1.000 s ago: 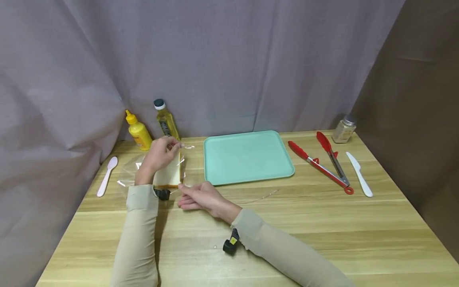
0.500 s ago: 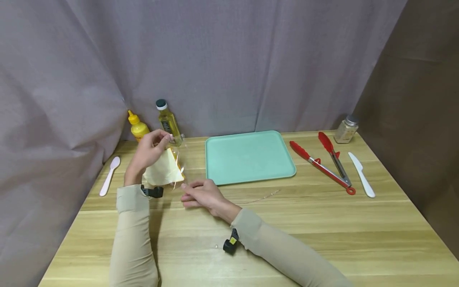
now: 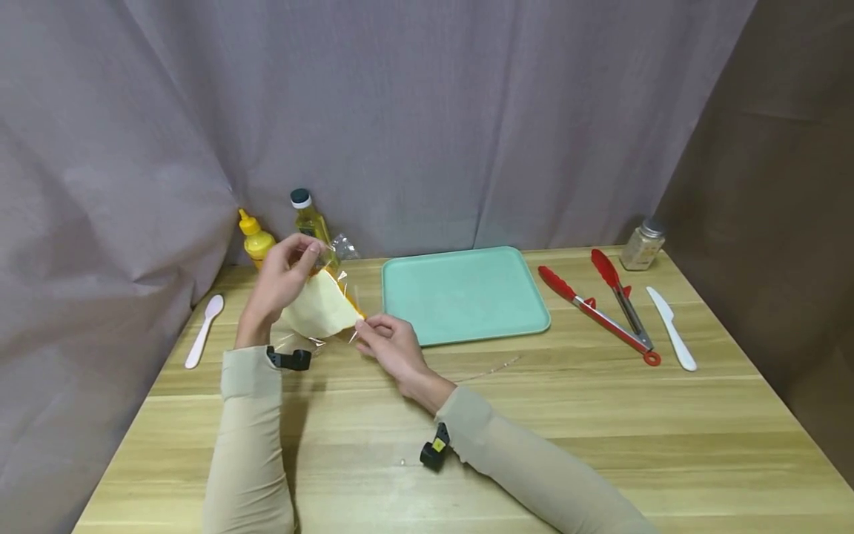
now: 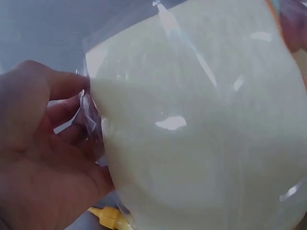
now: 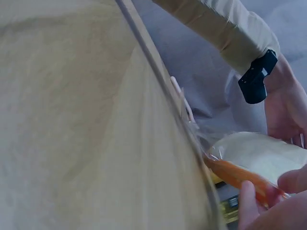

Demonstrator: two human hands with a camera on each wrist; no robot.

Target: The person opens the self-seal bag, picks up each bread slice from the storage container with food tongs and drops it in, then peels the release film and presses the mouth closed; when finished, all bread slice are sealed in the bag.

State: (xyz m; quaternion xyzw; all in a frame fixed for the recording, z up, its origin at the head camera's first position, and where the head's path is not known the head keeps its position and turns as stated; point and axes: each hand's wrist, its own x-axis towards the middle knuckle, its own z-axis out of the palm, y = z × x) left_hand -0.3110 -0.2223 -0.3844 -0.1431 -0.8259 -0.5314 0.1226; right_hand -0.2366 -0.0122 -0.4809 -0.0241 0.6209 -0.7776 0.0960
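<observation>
Nearest the viewer, a black wrist strap (image 3: 434,452) is seen on the right sleeve above the wooden table (image 3: 600,437). Further on, the right hand (image 3: 390,345) is raised off the table, and its fingertips (image 5: 249,199) are pinched on the lower corner of a clear plastic bag (image 3: 319,305) in which a slice of white bread (image 3: 316,308) with an orange-brown crust is wrapped. The bag is held in the air, tilted, between the two hands and above the table's left part. Its upper end is gripped by the left hand (image 3: 283,285), thumb and fingers curled round the gathered plastic; in the left wrist view the bread (image 4: 201,124) fills most of the frame with the film bunched against the palm (image 4: 43,163). A white plastic spoon (image 3: 203,328) lies to the left, well apart. A teal tray (image 3: 463,295) lies just right of the hands, then red tongs (image 3: 603,304) and a white plastic knife (image 3: 670,326). At the back, against the grey curtain, a yellow mustard bottle (image 3: 255,239), an oil bottle (image 3: 308,219) and a small spice jar (image 3: 640,243) are stood.
</observation>
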